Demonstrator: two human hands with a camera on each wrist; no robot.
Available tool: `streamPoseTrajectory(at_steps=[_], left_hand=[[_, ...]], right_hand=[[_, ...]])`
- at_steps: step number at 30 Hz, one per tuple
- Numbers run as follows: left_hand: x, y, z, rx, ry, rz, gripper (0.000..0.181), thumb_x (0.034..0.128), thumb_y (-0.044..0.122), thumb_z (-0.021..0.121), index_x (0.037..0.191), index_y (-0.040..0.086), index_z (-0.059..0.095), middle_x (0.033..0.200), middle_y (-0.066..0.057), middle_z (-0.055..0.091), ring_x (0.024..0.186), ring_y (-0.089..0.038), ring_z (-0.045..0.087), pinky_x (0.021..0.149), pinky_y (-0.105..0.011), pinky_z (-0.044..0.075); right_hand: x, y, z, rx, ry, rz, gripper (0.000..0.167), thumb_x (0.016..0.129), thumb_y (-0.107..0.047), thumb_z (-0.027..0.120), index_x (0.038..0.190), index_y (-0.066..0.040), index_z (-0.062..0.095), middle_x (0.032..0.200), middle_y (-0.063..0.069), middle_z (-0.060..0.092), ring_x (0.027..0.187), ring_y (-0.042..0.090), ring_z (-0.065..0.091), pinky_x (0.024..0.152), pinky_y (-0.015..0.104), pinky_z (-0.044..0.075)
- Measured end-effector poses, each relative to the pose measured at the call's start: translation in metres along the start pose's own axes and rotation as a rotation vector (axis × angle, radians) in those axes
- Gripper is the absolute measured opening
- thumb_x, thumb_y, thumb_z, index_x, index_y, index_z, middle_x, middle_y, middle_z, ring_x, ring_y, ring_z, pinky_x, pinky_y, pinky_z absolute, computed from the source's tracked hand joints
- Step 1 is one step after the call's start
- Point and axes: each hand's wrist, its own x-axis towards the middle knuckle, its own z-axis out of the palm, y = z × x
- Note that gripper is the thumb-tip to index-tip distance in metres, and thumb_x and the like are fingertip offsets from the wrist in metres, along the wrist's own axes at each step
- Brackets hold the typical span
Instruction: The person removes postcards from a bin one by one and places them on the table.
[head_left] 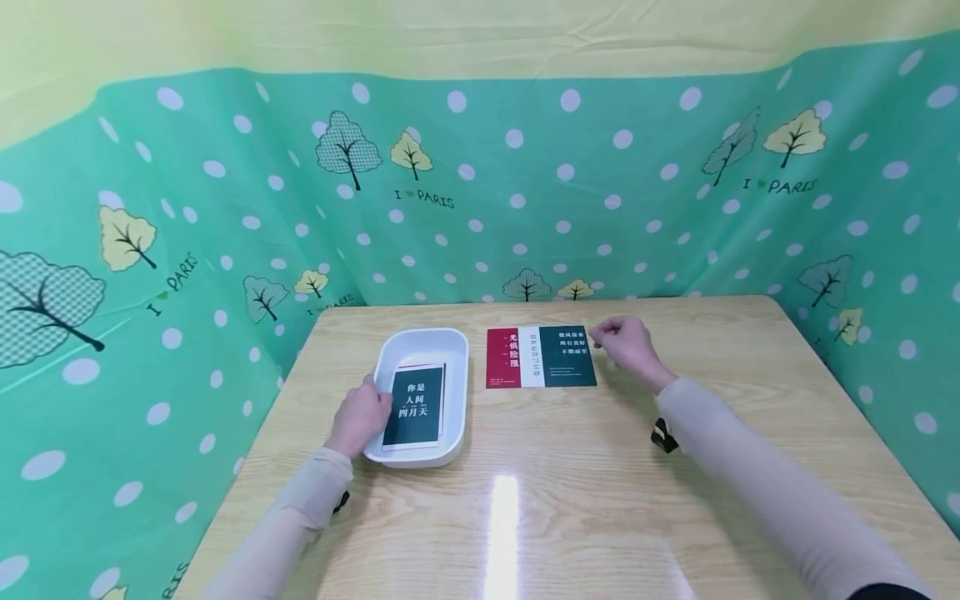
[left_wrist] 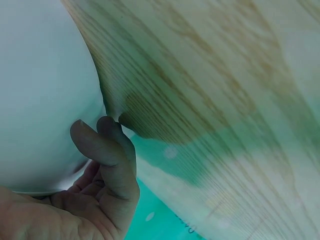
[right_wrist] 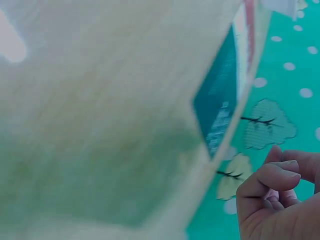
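Observation:
In the head view my left hand (head_left: 362, 417) grips the left rim of a white plastic basin (head_left: 460, 383), and the left wrist view shows its fingers (left_wrist: 112, 150) against the basin's side. Inside lies a small stack of cards, a dark green card with white characters (head_left: 415, 408) on top. To the right, a red card (head_left: 502, 358), a white card (head_left: 531, 358) and another dark green card (head_left: 568, 367) lie side by side. My right hand (head_left: 628, 343) is beside that green card's right edge, fingers loosely bent, holding nothing visible.
All this stands on a light wood-grain table (head_left: 570, 483). A green polka-dot cloth with tree prints (head_left: 540, 192) hangs behind the table and along both its sides. A bright light reflection (head_left: 502, 533) lies on the tabletop near the front.

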Motion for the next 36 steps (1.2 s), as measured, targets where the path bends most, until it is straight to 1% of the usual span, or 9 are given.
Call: streamPoseTrajectory(at_steps=[5, 8, 11, 15, 18, 26, 29, 33, 36], left_hand=[[0.001, 0.000, 0.000, -0.002, 0.001, -0.001, 0.056, 0.1095, 0.019, 0.044, 0.155, -0.012, 0.032, 0.138, -0.038, 0.055, 0.110, -0.041, 0.069, 0.091, -0.056, 0.059], [0.001, 0.000, 0.001, -0.002, -0.001, -0.011, 0.056, 0.1099, 0.019, 0.044, 0.156, -0.011, 0.031, 0.140, -0.037, 0.055, 0.112, -0.040, 0.068, 0.092, -0.056, 0.059], [0.002, 0.000, 0.001, -0.007, 0.000, -0.008, 0.056, 0.1099, 0.019, 0.043, 0.156, -0.011, 0.031, 0.140, -0.037, 0.054, 0.113, -0.041, 0.068, 0.093, -0.057, 0.058], [0.002, 0.001, 0.000, -0.014, 0.006, 0.002, 0.056, 0.1096, 0.019, 0.043, 0.155, -0.012, 0.031, 0.140, -0.038, 0.054, 0.115, -0.043, 0.067, 0.093, -0.057, 0.058], [0.001, 0.001, 0.000, -0.010, 0.013, 0.002, 0.055, 0.1094, 0.018, 0.043, 0.154, -0.013, 0.032, 0.139, -0.039, 0.055, 0.114, -0.043, 0.068, 0.092, -0.057, 0.058], [-0.001, 0.001, 0.000, -0.006, 0.004, 0.004, 0.055, 0.1095, 0.019, 0.045, 0.154, -0.012, 0.033, 0.137, -0.038, 0.056, 0.110, -0.041, 0.069, 0.090, -0.056, 0.060], [-0.002, 0.001, 0.000, 0.002, 0.013, -0.005, 0.055, 0.1092, 0.019, 0.045, 0.153, -0.012, 0.035, 0.135, -0.038, 0.058, 0.106, -0.040, 0.070, 0.089, -0.055, 0.060], [-0.003, 0.001, -0.001, 0.011, 0.025, 0.005, 0.054, 0.1090, 0.018, 0.045, 0.153, -0.013, 0.035, 0.132, -0.038, 0.059, 0.102, -0.039, 0.071, 0.086, -0.054, 0.061], [-0.003, 0.001, -0.001, 0.010, 0.020, 0.012, 0.055, 0.1091, 0.018, 0.045, 0.153, -0.013, 0.034, 0.132, -0.038, 0.060, 0.104, -0.040, 0.071, 0.086, -0.054, 0.061]], right_hand=[[-0.002, -0.027, 0.000, -0.003, -0.011, -0.032, 0.030, 0.108, -0.026, 0.060, 0.124, -0.002, 0.070, 0.115, 0.022, 0.072, 0.074, 0.022, 0.055, 0.057, 0.028, 0.048], [-0.006, -0.043, 0.002, 0.009, -0.034, -0.065, 0.033, 0.108, -0.026, 0.061, 0.128, -0.001, 0.070, 0.116, 0.022, 0.072, 0.083, 0.025, 0.059, 0.065, 0.031, 0.053], [-0.008, -0.059, 0.005, 0.011, -0.062, -0.104, 0.034, 0.107, -0.024, 0.061, 0.130, 0.000, 0.069, 0.115, 0.022, 0.072, 0.094, 0.028, 0.065, 0.078, 0.037, 0.057], [-0.009, -0.084, 0.011, -0.002, -0.090, -0.162, 0.030, 0.106, -0.022, 0.064, 0.124, 0.000, 0.071, 0.108, 0.018, 0.074, 0.099, 0.029, 0.068, 0.086, 0.040, 0.056], [-0.011, -0.103, 0.018, -0.001, -0.125, -0.202, 0.027, 0.105, -0.022, 0.066, 0.121, -0.001, 0.073, 0.104, 0.016, 0.075, 0.097, 0.029, 0.068, 0.084, 0.040, 0.055], [-0.025, -0.148, 0.044, -0.035, -0.234, -0.261, 0.024, 0.104, -0.019, 0.067, 0.119, -0.002, 0.072, 0.106, 0.016, 0.074, 0.093, 0.026, 0.068, 0.079, 0.036, 0.058], [-0.028, -0.162, 0.056, -0.050, -0.258, -0.278, 0.027, 0.104, -0.021, 0.068, 0.123, -0.002, 0.070, 0.107, 0.012, 0.071, 0.094, 0.025, 0.066, 0.079, 0.036, 0.059], [-0.031, -0.175, 0.072, -0.055, -0.295, -0.270, 0.035, 0.104, -0.024, 0.069, 0.130, 0.000, 0.066, 0.111, 0.011, 0.069, 0.097, 0.024, 0.066, 0.084, 0.036, 0.059], [-0.034, -0.181, 0.084, -0.056, -0.338, -0.271, 0.041, 0.104, -0.024, 0.069, 0.135, 0.002, 0.062, 0.114, 0.012, 0.069, 0.094, 0.025, 0.068, 0.081, 0.035, 0.060]])
